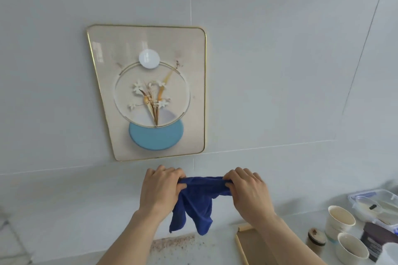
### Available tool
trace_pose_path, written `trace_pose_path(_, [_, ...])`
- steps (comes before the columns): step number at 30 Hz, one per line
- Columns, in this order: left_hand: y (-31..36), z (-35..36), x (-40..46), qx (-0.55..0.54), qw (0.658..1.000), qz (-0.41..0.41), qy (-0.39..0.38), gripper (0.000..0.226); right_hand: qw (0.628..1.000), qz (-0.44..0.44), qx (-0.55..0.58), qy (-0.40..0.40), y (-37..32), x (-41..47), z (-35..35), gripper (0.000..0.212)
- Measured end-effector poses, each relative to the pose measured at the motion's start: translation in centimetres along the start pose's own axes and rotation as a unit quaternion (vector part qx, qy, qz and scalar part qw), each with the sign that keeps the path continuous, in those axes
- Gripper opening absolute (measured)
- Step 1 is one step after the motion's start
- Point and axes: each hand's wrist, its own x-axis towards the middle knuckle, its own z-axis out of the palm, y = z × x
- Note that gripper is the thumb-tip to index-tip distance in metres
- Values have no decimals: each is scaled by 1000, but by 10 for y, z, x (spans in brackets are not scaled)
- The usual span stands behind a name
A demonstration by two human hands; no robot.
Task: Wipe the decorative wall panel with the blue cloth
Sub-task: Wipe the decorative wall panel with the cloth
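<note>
The decorative wall panel [150, 92] hangs on the pale wall: beige with a thin gold rim, a white disc, dried flowers inside a ring and a light blue oval below. Beneath its lower edge I hold the blue cloth [197, 204] stretched between both hands. My left hand [160, 189] grips the cloth's left end and my right hand [249, 191] grips its right end. The rest of the cloth hangs down in two folds above the counter. Neither hand touches the panel.
At the lower right of the counter stand two white paper cups [340, 221], a small round wooden lid [316, 236], a clear lidded container [379, 206] and a dark box [377, 241]. A wooden tray [252, 245] lies beside my right forearm. Brown speckles [174, 243] mark the counter below the cloth.
</note>
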Motion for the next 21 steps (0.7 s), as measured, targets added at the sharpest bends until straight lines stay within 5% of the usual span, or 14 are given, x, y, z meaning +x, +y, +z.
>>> trace_pose_path(16, [-44, -84, 6, 36, 995, -4, 90, 14, 998, -36, 6, 58, -71, 63, -42, 18])
trace_pose_path(21, [-43, -99, 21, -24, 992, 17, 125, 16, 989, 39, 130, 51, -76, 80, -49, 16])
